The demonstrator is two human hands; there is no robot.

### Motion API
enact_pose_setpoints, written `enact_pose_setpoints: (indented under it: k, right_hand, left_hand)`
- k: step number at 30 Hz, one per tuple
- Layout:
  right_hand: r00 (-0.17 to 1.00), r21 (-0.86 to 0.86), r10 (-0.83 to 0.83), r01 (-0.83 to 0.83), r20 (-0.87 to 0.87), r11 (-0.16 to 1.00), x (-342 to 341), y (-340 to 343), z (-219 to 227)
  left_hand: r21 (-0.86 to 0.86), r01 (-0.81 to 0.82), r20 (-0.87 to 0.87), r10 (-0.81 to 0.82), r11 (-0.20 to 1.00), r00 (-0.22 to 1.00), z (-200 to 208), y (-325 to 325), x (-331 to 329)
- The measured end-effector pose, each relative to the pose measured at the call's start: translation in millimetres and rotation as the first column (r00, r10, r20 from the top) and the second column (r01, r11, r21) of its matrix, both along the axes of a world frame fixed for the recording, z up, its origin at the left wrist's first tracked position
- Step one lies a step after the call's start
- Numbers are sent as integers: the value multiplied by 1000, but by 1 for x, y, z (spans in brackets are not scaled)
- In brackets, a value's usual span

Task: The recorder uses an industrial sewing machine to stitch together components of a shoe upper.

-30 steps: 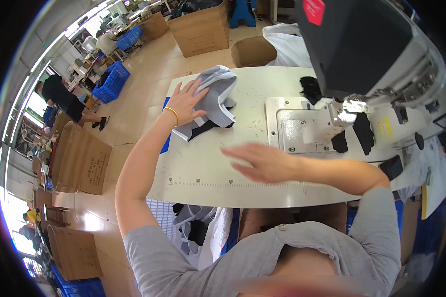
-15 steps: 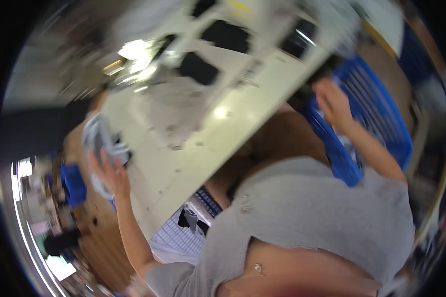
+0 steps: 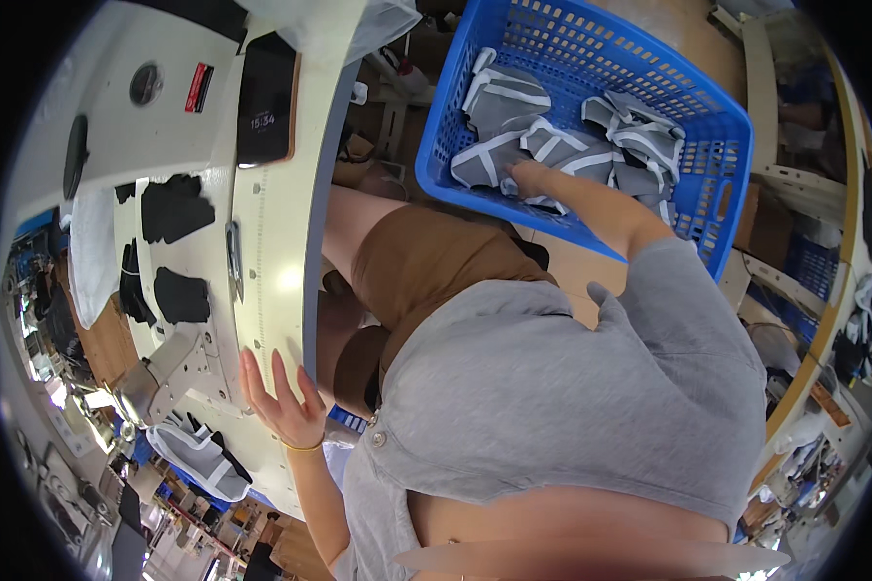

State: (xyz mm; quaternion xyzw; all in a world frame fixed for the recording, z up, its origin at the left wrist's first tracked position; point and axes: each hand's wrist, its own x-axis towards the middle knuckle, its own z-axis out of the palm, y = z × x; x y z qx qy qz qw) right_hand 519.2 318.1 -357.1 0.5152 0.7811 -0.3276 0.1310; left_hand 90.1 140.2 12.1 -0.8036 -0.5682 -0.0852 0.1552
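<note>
My right hand [image 3: 531, 180] reaches down into a blue plastic basket [image 3: 448, 114] on the right. Its fingers are closed on the edge of a grey fabric piece with white trim [image 3: 492, 160]; the fingertips are partly hidden. Several similar grey pieces with white bands [image 3: 639, 136] lie in loose heaps around it. My left hand [image 3: 289, 405] is open over the near edge of the white sewing table [image 3: 279, 232], fingers spread, holding nothing.
On the table lie a dark phone [image 3: 267, 102], small metal thread snips [image 3: 233, 259] and black fabric pieces [image 3: 176, 208]. The sewing machine [image 3: 170, 373] stands there too. A grey and white piece [image 3: 202, 457] rests at the table's far-left end.
My view has turned toward the right, bringing the basket up ahead. My right hand has gone from the basket's rim down among the pieces; my left hand now lies nearer the table edge.
</note>
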Motion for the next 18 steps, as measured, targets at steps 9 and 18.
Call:
enact_pose_setpoints:
  k: [9,18]
  right_hand:
    - [610,-85,-546,619,-574,781,71,64,129]
    - [782,-349,-297,110,-547,931,91,57,124]
  left_hand:
    - [-415,203,716,181,887,674,-25,83,113]
    - [-424,557,764,-49,714,644,-138,175,226]
